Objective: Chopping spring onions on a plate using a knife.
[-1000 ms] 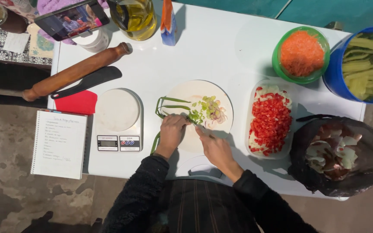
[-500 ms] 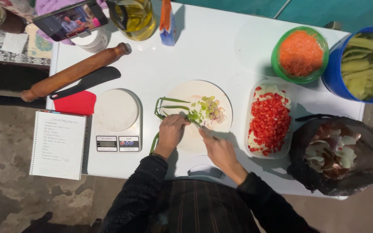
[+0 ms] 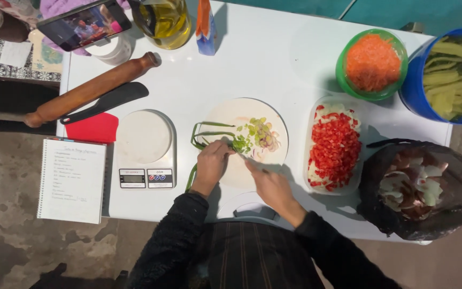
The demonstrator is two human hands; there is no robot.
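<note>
At the centre of the frame, green onion stalks [image 3: 205, 134] are being pinned against a round white cutting board [image 3: 241, 115] by the left hand [image 3: 212, 163], whose fingers are curled closed over the bunch. The right hand [image 3: 268, 184] is wrapped around the handle of a knife [image 3: 246, 158], and the blade is being brought across the stalks just beside the left fingertips. A small heap of chopped green onion and shallot [image 3: 258, 134] is lying on the board just right of the cut, towards the centre of the frame.

For the cut to be made well, the left fingertips are best kept tucked back, the stalks held bunched and flat, and the blade fed along in short, even steps, so that slices of like thickness are being produced; the loose green ends trailing off the board's left edge are best gathered in as the bunch shortens.

Much is being hidden. The blade is thin and largely covered by the two hands, so its edge and exact contact with the stalks cannot be made out. The lower stalk end is passing under the left wrist. At the right of the frame, the blue bowl [image 3: 445, 75] is being cut off by the edge, and the contents of the black bag [image 3: 418, 187] are hard to identify.
</note>
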